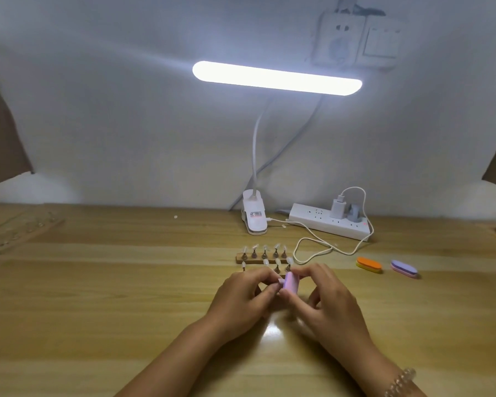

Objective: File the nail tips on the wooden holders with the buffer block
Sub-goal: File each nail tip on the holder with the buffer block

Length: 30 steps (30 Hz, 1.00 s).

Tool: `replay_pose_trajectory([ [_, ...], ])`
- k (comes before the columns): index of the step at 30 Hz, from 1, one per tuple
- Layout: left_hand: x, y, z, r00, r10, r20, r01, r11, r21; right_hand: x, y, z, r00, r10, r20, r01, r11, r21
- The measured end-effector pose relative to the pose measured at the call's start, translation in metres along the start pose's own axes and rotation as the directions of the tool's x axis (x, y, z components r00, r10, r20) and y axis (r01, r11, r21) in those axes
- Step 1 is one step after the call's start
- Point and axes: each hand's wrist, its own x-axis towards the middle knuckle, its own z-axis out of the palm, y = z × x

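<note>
Two hands meet just in front of the rear wooden holder. On that side, the left hand pinches what looks like a nail tip, pressed against the buffer block. The block's long axis points roughly toward the holder. The right hand grips the block, so I'd guess it does the stroking.

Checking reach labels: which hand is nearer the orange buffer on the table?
Right. The right hand, holding the pink buffer block, is just left of the orange buffer; the left hand, pinching a nail tip, is farther left.
</note>
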Motion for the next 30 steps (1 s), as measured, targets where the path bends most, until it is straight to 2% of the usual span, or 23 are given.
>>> replay_pose_trajectory([
  [3, -0.0006, -0.0001, 0.0005, 1.000, 0.024, 0.018, -0.024, 1.000, 0.016, 0.0012, 0.0007, 0.0000, 1.000, -0.024, -0.012, 0.023, 0.997, -0.077],
  [5, -0.0003, -0.0001, 0.0006, 0.999, 0.038, 0.023, -0.038, 0.999, 0.027, 0.0000, -0.0017, 0.0005, 0.999, -0.047, -0.013, 0.047, 0.998, -0.048],
  [8, 0.0012, 0.0006, -0.0006, 0.999, 0.012, -0.034, -0.014, 0.997, -0.073, 0.0024, 0.0012, 0.0017, 0.999, 0.010, -0.030, -0.010, 1.000, 0.021],
  [14, 0.0019, -0.0011, 0.0003, 0.999, -0.007, -0.036, 0.005, 0.998, -0.062, -0.0045, 0.0062, 0.0054, 0.989, -0.057, 0.135, 0.073, 0.990, -0.117],
  [18, 0.0026, -0.0029, 0.0004, 0.999, -0.008, -0.037, 0.007, 1.000, -0.011, -0.0007, 0.0059, 0.0006, 0.999, -0.001, 0.037, 0.002, 1.000, -0.022],
  [22, 0.0015, -0.0041, 0.0018, 1.000, 0.014, -0.006, -0.014, 0.998, 0.055, -0.0026, -0.0003, -0.0011, 0.995, -0.086, 0.051, 0.089, 0.995, -0.055],
  [26, 0.0008, -0.0047, 0.0015, 1.000, 0.012, 0.006, -0.012, 0.998, 0.057, 0.0018, 0.0041, -0.0015, 1.000, -0.002, -0.030, 0.001, 1.000, -0.031],
  [30, 0.0005, -0.0053, 0.0014, 1.000, 0.010, 0.011, -0.011, 0.998, 0.057, -0.0048, -0.0024, -0.0014, 0.995, -0.088, 0.040, 0.090, 0.995, -0.050],
])
